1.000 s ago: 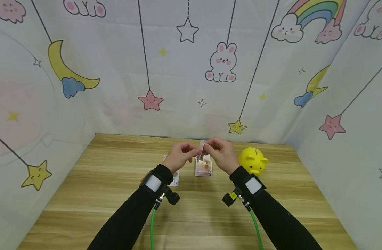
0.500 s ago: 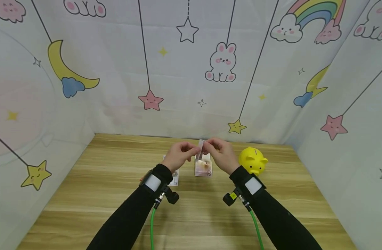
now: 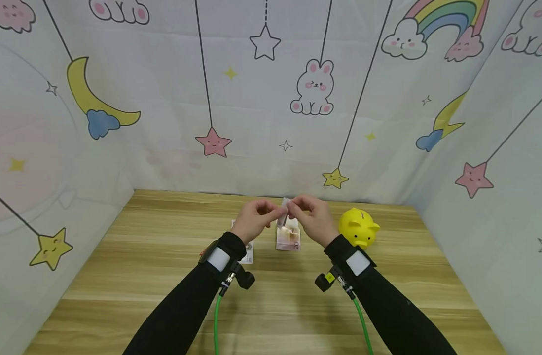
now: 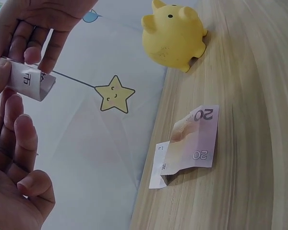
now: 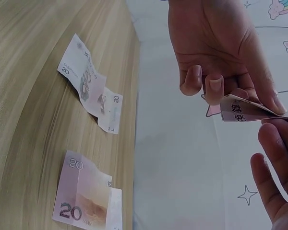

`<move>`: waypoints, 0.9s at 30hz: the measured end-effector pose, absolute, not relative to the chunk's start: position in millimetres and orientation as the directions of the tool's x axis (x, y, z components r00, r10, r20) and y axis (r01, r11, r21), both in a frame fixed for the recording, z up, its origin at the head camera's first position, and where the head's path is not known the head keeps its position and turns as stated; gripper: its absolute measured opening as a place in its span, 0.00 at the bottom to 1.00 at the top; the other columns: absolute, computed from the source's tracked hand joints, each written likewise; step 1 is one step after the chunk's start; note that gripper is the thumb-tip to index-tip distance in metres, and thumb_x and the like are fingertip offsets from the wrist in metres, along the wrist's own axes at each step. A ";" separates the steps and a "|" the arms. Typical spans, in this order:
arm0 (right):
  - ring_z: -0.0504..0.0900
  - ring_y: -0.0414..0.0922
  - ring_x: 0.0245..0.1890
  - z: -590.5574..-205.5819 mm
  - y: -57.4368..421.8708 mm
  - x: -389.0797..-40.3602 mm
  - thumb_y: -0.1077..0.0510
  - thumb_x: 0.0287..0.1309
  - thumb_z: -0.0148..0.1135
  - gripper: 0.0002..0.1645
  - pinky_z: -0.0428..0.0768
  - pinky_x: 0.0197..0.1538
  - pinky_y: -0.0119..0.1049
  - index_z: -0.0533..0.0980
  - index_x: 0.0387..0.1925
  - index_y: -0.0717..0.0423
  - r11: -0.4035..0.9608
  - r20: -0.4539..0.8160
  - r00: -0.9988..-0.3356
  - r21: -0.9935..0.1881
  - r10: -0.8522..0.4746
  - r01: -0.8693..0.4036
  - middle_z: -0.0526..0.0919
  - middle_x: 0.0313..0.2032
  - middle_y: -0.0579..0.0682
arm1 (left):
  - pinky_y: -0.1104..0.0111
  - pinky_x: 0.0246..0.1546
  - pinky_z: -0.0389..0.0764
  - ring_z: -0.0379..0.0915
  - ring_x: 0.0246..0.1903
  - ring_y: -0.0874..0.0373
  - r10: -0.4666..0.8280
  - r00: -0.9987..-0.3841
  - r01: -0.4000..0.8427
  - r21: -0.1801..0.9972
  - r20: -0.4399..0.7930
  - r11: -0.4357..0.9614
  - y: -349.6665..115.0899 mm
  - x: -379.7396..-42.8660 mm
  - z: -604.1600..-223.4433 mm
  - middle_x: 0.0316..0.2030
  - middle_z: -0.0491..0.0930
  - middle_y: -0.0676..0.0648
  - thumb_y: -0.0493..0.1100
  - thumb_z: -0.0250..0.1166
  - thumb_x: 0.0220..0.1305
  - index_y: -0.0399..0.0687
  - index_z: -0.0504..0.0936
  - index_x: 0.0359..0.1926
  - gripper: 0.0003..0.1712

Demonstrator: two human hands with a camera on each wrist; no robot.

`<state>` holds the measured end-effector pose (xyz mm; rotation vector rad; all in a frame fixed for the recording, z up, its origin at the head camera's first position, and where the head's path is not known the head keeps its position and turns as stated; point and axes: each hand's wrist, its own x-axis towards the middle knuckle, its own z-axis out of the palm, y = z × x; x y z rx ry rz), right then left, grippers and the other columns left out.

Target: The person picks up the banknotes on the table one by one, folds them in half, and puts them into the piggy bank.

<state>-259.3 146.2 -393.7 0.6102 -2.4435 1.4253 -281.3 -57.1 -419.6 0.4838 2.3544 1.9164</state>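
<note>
My left hand [image 3: 256,220] and right hand [image 3: 314,218] meet above the far part of the table, pinching a narrow folded banknote [image 4: 26,80] between thumbs and fingers. Its printed edge [image 5: 244,110] sticks out past the left fingers in the right wrist view. Below them lies a pinkish 20 banknote [image 3: 289,240], creased and partly raised, with a whiter part at its far end. Another creased 20 banknote [image 5: 89,86] lies to the left, mostly hidden behind my left hand and wrist in the head view.
A yellow piggy bank [image 3: 358,228] with a slot on top stands just right of my right wrist. The wooden table [image 3: 164,276] ends against a white cloth backdrop [image 3: 173,162] with cartoon prints. Green cables [image 3: 216,320] run from both wrist cameras.
Both hands stay in place. The thumbs have drawn slightly closer together on the folded banknote, covering more of it. The banknotes on the table and the piggy bank have not moved.
</note>
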 end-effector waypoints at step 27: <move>0.83 0.47 0.34 -392.3 147.5 -262.7 0.60 0.77 0.64 0.10 0.82 0.42 0.35 0.84 0.39 0.62 0.407 0.455 -0.875 -0.776 -0.169 -0.482 0.87 0.32 0.53 | 0.67 0.32 0.72 0.74 0.28 0.55 0.383 -0.899 0.286 0.946 0.211 0.150 -59.2 -278.0 -419.1 0.36 0.85 0.49 0.46 0.68 0.77 0.42 0.88 0.44 0.10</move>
